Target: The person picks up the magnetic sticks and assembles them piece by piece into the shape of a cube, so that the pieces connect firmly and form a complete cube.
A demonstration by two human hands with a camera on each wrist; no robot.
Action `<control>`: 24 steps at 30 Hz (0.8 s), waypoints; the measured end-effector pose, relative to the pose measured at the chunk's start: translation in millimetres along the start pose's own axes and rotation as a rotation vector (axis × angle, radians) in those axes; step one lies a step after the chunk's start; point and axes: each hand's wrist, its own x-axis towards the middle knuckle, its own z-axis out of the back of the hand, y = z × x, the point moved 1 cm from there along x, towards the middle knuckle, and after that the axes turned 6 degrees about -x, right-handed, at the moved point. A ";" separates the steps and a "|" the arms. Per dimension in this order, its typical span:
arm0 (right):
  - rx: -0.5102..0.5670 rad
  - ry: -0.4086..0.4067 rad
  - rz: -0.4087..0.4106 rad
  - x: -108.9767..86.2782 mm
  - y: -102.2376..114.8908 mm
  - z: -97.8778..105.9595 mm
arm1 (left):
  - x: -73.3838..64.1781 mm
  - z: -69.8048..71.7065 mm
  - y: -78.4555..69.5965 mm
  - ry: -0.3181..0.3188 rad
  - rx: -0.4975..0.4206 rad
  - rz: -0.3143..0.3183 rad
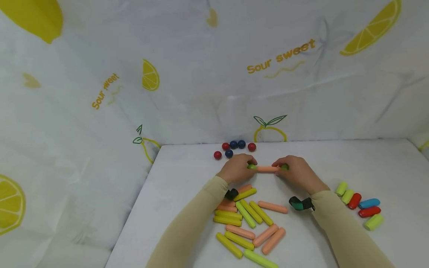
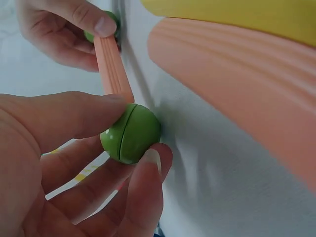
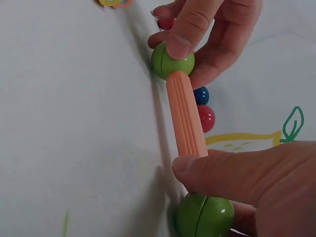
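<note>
A ribbed peach building stick lies level between both hands, low over the white table, a green ball at each end. My left hand pinches one green ball between thumb and fingertips. That ball meets the stick's end in the right wrist view. My right hand grips the stick's other end, its thumb pressed along the stick in the right wrist view. The second green ball sits beneath that hand at this end; its fingers are partly hidden behind stick and ball.
Several red and blue balls stand at the table's back edge. Loose yellow sticks, peach sticks and lime sticks lie before the hands. Short pieces, such as a blue one, lie at right. A lemon-print cloth hangs behind.
</note>
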 end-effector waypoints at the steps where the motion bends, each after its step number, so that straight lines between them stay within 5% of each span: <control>1: 0.004 -0.004 0.001 1.3 -0.6 0.3 | 0.4 0.1 0.1 -0.005 -0.002 0.003; 6: 0.028 0.010 -0.046 2.5 -9.8 4.1 | -3.7 1.3 2.9 -0.014 -0.015 0.045; 10: 0.057 0.046 -0.084 1.3 -18.3 11.0 | -25.0 9.8 5.5 -0.012 -0.041 0.085; 16: 0.095 0.089 -0.103 -2.7 -28.5 22.4 | -61.6 18.4 9.6 0.168 -0.119 0.073; 19: 0.109 0.092 -0.102 -4.5 -32.9 25.2 | -65.2 18.3 9.3 0.221 -0.135 0.090; 24: 0.127 0.090 -0.084 -4.3 -34.7 23.9 | -65.9 20.4 7.6 0.196 -0.133 0.142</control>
